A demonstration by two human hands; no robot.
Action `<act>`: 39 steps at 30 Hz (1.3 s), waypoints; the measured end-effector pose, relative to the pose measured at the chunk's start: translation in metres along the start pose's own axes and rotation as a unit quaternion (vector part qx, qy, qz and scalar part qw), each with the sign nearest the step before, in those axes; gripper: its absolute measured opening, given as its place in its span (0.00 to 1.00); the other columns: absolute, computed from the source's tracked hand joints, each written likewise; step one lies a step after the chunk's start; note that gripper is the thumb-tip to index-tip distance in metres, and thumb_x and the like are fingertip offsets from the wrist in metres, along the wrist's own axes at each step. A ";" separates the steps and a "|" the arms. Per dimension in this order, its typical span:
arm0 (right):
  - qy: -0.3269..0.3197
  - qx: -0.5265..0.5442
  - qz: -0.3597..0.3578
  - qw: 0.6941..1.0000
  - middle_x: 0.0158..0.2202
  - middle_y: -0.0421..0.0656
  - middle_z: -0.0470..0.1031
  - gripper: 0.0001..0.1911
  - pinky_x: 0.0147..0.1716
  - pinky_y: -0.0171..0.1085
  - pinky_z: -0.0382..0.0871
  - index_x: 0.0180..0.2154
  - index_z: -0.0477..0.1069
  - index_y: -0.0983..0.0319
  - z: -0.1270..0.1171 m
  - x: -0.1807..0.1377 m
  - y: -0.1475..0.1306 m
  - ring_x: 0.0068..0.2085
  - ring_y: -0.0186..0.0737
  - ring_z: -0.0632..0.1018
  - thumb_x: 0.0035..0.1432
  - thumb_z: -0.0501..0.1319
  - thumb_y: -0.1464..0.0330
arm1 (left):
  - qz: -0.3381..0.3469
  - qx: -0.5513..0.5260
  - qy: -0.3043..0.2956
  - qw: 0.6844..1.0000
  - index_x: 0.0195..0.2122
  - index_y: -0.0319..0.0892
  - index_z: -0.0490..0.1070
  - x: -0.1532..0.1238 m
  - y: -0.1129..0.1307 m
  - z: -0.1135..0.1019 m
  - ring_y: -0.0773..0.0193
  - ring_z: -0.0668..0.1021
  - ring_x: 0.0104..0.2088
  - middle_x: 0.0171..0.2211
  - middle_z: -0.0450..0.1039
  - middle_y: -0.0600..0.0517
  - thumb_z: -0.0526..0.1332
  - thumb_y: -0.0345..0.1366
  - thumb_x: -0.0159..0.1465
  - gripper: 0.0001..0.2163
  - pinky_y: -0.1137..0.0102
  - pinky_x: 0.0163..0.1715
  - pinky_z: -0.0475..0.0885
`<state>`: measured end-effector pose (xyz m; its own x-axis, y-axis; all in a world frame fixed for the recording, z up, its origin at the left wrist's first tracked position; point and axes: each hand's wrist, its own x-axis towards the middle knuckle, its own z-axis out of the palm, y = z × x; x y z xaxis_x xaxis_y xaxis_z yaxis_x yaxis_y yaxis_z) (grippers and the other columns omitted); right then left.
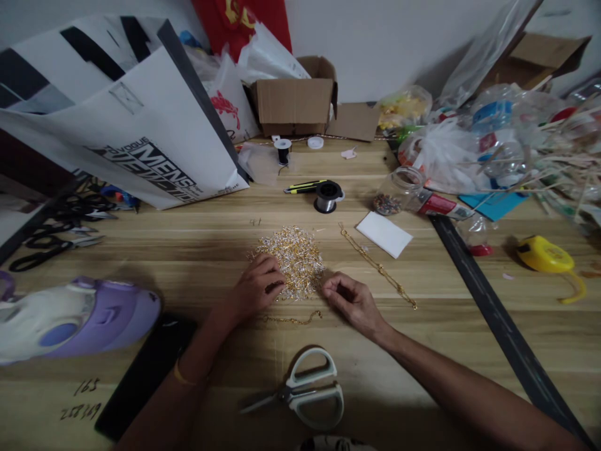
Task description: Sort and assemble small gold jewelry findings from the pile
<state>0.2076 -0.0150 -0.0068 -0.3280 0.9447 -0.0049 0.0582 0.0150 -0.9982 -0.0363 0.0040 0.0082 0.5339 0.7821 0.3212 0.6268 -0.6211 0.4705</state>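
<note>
A pile of small gold and clear beads or findings (298,260) lies on the wooden table. At its left edge is my left hand (257,287), fingers curled and tips pressed together over the pieces; what they hold is too small to name. My right hand (354,302) is pinched at the pile's right edge, and anything between thumb and finger cannot be made out. A short gold chain (293,321) lies just below the pile, between the hands. To the right, a longer gold chain (378,268) stretches diagonally beside a white card (384,234).
White-handled scissors (312,391) lie near the front edge. Beyond the pile are a wire spool (327,196), a yellow-black cutter knife (305,186) and a clear jar (399,191). A paper bag (141,138) stands left; a yellow tape measure (545,254) sits right.
</note>
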 end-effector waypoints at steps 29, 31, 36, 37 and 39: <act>-0.010 -0.018 -0.005 1.000 0.25 0.39 0.64 0.13 0.26 0.32 0.59 0.28 0.68 0.63 -0.001 0.000 0.002 0.27 0.34 0.65 0.58 0.60 0.60 | 0.004 0.001 0.023 1.000 0.32 0.40 0.74 -0.002 -0.007 0.005 0.59 0.69 0.43 0.32 0.70 0.48 0.58 0.30 0.63 0.06 0.62 0.46 0.67; -0.009 -0.023 -0.007 1.000 0.25 0.40 0.65 0.13 0.26 0.32 0.60 0.28 0.68 0.63 -0.002 0.000 0.002 0.28 0.34 0.66 0.58 0.60 0.60 | 0.004 -0.001 0.020 1.000 0.32 0.40 0.74 -0.002 -0.008 0.006 0.59 0.69 0.43 0.32 0.70 0.48 0.58 0.30 0.63 0.06 0.62 0.46 0.67; -0.002 -0.018 -0.004 1.000 0.25 0.39 0.66 0.13 0.26 0.32 0.60 0.28 0.68 0.63 -0.001 0.000 0.001 0.27 0.34 0.66 0.57 0.61 0.59 | 0.001 -0.010 0.010 1.000 0.31 0.40 0.74 0.000 -0.006 0.007 0.59 0.69 0.42 0.31 0.71 0.48 0.58 0.30 0.62 0.06 0.61 0.45 0.68; -0.001 -0.017 -0.005 1.000 0.25 0.39 0.65 0.13 0.26 0.32 0.60 0.28 0.68 0.63 -0.001 0.000 0.000 0.27 0.34 0.66 0.57 0.60 0.59 | 0.001 -0.010 0.006 1.000 0.31 0.40 0.74 0.000 -0.006 0.007 0.59 0.69 0.42 0.31 0.71 0.48 0.58 0.30 0.62 0.06 0.61 0.45 0.68; 0.001 -0.018 -0.008 1.000 0.25 0.39 0.65 0.13 0.26 0.32 0.60 0.28 0.68 0.62 0.000 0.000 -0.001 0.27 0.34 0.65 0.57 0.60 0.59 | 0.004 -0.008 0.000 1.000 0.32 0.40 0.74 0.000 -0.007 0.007 0.59 0.69 0.42 0.31 0.71 0.48 0.58 0.30 0.62 0.06 0.61 0.45 0.67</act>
<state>0.2076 -0.0147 -0.0059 -0.3273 0.9449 0.0114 0.0873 0.0423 -0.9953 -0.0367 0.0077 -0.0012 0.5382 0.7775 0.3255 0.6130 -0.6261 0.4819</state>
